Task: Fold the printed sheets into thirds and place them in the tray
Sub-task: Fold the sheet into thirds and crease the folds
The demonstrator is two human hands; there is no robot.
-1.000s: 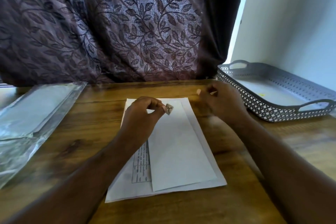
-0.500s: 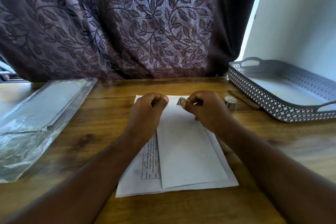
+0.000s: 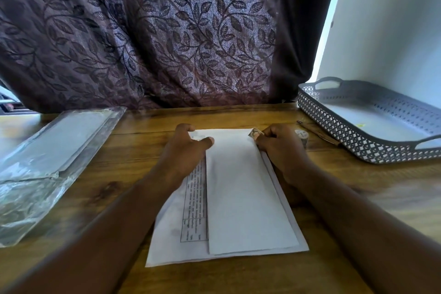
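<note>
The printed sheet [image 3: 229,198] lies flat on the wooden bench [image 3: 143,126] at centre, its right part folded over so a strip of text shows along the left. The left hand [image 3: 188,148] presses on its far left corner, fingers loosely spread. The right hand [image 3: 281,148] at the far right corner has its grip pinching a small patterned piece [image 3: 254,132]. The grey tray [image 3: 358,148] sits at two o'clock, well apart from the sheet.
</note>
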